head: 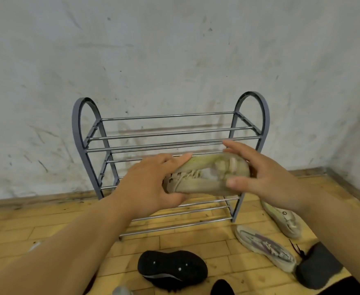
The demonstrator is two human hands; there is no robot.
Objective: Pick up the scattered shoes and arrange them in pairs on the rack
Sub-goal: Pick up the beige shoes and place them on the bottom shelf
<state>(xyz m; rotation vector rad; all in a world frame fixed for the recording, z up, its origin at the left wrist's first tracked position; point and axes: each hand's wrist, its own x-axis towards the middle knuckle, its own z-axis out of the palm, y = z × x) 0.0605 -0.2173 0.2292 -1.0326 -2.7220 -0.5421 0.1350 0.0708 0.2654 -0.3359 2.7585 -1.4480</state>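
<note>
A scuffed, whitewashed plaster wall (175, 50) fills the upper half of the view and meets a floor of yellow wooden parquet blocks (47, 226) along a worn skirting line.

A grey metal shoe rack with arched end frames and chrome cross rods (170, 128) stands against the wall. Its tiers carry no shoes; the bare rods are visible from top to bottom.

The left hand (151, 184) and the right hand (266, 177) hold one cream-beige lace-up sneaker with a faint yellow-green tint on its upper (206, 175) in front of the rack's middle tier, above the floor. The sneaker lies on its side, long axis running left to right, laces and opening facing the camera. The fabric looks soiled and creased. The left hand is closed around the left end, thumb beneath and fingers over the top edge. The right hand's fingers are spread and only loosely curled; the thumb presses the right end, while the other fingers stretch behind it.

On the floor right of the rack lies a matching cream sneaker with a yellow-green stripe (283, 218), just beside the rack's foot. Next to it lies a white sneaker with purple and grey side markings (266, 248), on its side. A dark grey shoe with a black lace (317, 267) touches its heel end. A black sneaker with a grey stripe and white dots (172, 269) lies at bottom centre.
</note>
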